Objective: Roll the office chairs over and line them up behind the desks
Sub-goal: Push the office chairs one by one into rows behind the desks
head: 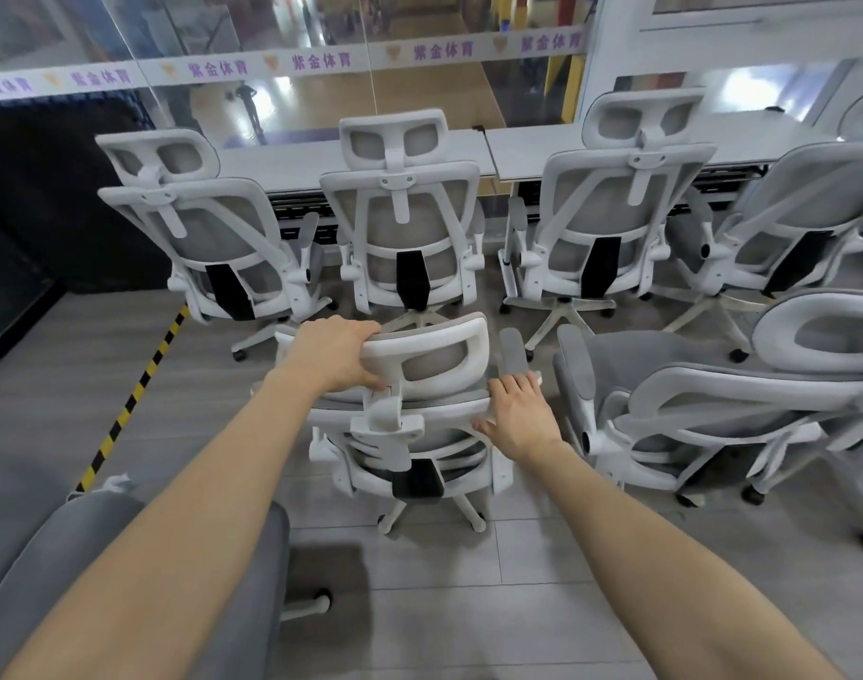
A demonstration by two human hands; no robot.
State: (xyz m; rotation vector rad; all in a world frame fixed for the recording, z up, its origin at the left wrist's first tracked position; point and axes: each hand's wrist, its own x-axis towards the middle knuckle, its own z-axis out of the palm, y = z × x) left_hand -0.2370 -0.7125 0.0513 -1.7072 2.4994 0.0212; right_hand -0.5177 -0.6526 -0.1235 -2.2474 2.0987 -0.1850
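A white-framed grey mesh office chair [419, 424] stands right in front of me, its back toward me. My left hand [334, 353] grips the left end of its headrest [434, 355], fingers curled over the top. My right hand [518, 414] rests on the right top edge of the backrest with fingers straight. Three matching chairs stand in a row behind the white desks [469, 152]: left chair [213, 242], middle chair [405, 233], right chair [611, 208].
More chairs crowd the right side: one beside mine [704, 409] and another farther back [787, 228]. A grey upholstered seat [125, 557] is at my lower left. Yellow-black tape [135, 400] marks the floor on the left. A glass wall runs behind the desks.
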